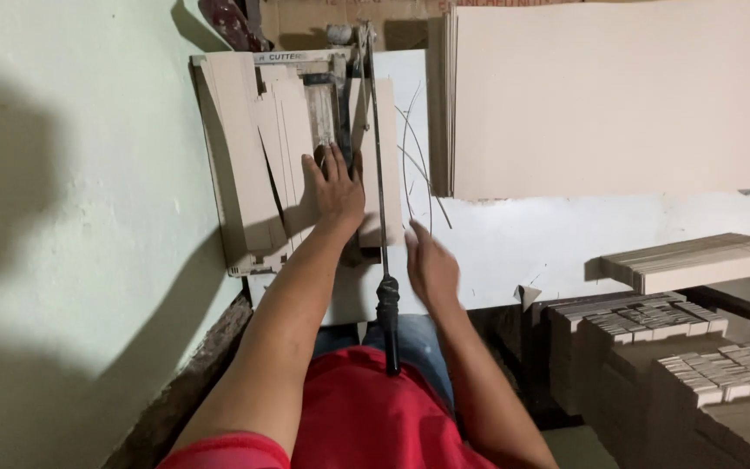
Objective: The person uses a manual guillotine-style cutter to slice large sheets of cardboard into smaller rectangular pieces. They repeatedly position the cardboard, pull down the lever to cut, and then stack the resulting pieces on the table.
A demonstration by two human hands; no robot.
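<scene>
Two bare hands work at a lever-arm paper cutter point(305, 156) set on a white tabletop point(566, 234) against a pale green wall point(62, 217). Left hand point(336, 187), fingers spread wide, lies flat on strips of brown cardboard point(292, 139) stacked on the cutter's bed, pressing just beside the blade line. Right hand point(431, 265), blurred, hovers open and empty near the table's front edge, just right of the long blade arm point(378, 156); whether it touches the table cannot be told. Black handle point(388, 321) of that arm points back toward the person's red shirt point(366, 408) (neither hand grips it). Thin curled offcuts point(414, 165) lie on the tabletop between the cutter and a large stack of uncut board sheets point(618, 95). Well to the right sit a bundle of cut strips point(696, 260) and, lower down, piles of small cut pieces point(679, 347).
</scene>
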